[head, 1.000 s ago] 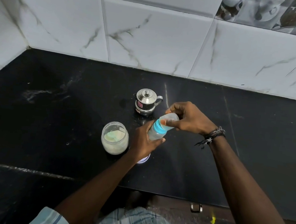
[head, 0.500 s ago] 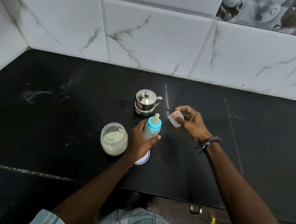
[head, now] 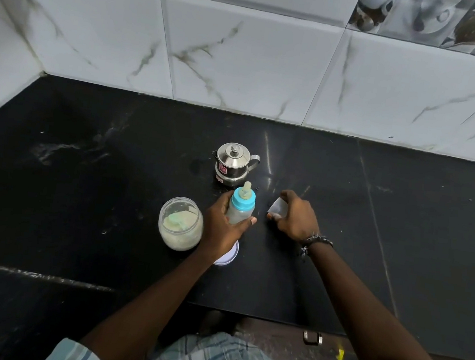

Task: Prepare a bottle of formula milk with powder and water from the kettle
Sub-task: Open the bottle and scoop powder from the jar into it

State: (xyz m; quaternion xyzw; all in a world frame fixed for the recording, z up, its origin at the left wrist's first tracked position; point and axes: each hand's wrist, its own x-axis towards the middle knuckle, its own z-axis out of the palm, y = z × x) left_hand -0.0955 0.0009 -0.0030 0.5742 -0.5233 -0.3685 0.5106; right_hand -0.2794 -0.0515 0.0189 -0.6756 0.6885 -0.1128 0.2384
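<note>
our left hand (head: pixel 223 222) grips the baby bottle (head: pixel 240 206); our right hand (head: pixel 294 215) holds its clear cap (head: pixel 278 207) on the desk (head: pixel 401 226).

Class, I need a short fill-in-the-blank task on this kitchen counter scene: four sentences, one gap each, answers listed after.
1. The left hand grips the baby bottle, whose collar is coloured ____.
2. The right hand holds the bottle's clear ____.
3. The steel kettle has its lid ____.
4. The powder jar stands ____, with no lid on it.

Answers: blue; cap; on; open
</note>
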